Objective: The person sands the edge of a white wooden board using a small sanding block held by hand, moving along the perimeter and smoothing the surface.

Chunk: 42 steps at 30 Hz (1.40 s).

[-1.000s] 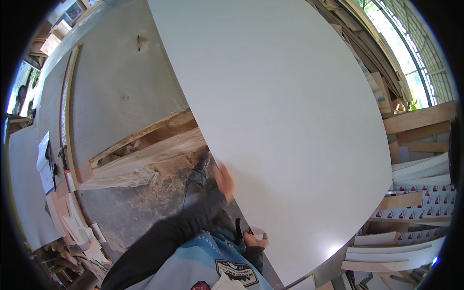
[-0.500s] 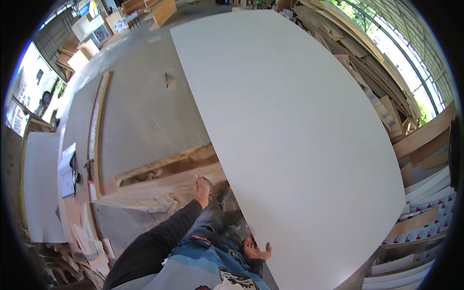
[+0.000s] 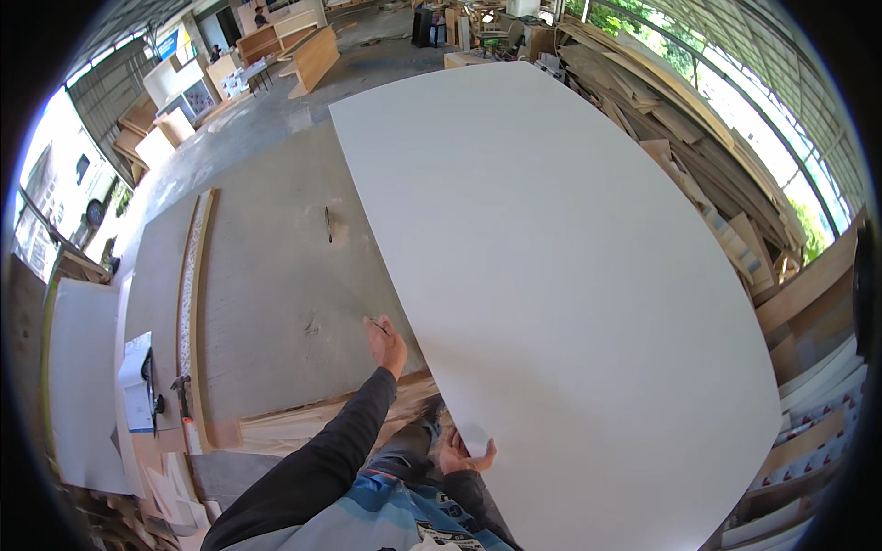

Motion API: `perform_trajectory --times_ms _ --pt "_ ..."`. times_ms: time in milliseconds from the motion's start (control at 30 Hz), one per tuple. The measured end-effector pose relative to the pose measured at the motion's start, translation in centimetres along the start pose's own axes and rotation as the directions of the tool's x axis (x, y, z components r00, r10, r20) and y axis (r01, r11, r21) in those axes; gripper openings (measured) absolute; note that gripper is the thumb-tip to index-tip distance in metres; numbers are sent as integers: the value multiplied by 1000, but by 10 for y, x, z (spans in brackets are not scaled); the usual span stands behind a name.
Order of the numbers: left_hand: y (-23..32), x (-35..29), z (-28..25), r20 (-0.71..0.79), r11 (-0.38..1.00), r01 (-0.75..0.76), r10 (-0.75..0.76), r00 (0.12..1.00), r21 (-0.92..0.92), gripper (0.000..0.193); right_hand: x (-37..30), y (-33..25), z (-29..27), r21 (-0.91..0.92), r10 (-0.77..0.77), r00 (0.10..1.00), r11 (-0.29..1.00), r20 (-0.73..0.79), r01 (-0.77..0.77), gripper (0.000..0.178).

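A large white panel (image 3: 570,275) spans the middle and right of the view, its long left edge slanting down beside me. My right hand (image 3: 462,455) grips that edge near my body, with the thumb above and the fingers partly hidden along the rim. Left of the edge, my left hand (image 3: 389,349) is above the grey tabletop (image 3: 266,303), apart from the panel. Its fingers are curled together, and a thin dark thing shows at their tips, too small to name. Farther off, a small slim dark object (image 3: 328,225) lies on the grey top.
A long wooden strip (image 3: 196,312) lies at the left, with a hammer-like tool (image 3: 183,397) and a clipboard (image 3: 138,386) beside it. Stacked boards (image 3: 680,119) line the right side. Wooden furniture parts (image 3: 312,60) stand at the back left.
My view has shifted forward over the table. My left hand has moved ahead over the grey top. My right hand keeps to the panel's edge, slightly farther forward.
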<state>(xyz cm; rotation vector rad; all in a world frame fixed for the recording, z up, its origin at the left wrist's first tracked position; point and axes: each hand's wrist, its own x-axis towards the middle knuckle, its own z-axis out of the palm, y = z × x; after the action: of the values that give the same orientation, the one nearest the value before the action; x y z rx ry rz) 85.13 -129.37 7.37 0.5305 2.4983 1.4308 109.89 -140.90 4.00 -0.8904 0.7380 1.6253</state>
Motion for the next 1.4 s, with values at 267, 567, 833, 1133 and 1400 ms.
perform_trajectory --times_ms 267,567,833,1133,1400 --pt "20 63 47 80 910 -140 118 990 389 69 -31 -9 35 -30 31 970 999 -240 -39 60" --pt "90 187 73 -49 787 -55 108 993 615 79 -55 -48 45 -105 -127 912 990 -389 94 62" --pt "63 506 86 226 905 -61 -39 973 421 67 -41 -42 72 -140 -163 906 983 -392 116 62" --pt "55 232 60 46 976 -170 177 983 -133 68 -46 -38 73 -158 -158 890 983 -428 98 62" --pt "80 99 40 173 933 -275 239 955 230 70 -66 -53 65 -164 -166 888 981 -428 105 63"
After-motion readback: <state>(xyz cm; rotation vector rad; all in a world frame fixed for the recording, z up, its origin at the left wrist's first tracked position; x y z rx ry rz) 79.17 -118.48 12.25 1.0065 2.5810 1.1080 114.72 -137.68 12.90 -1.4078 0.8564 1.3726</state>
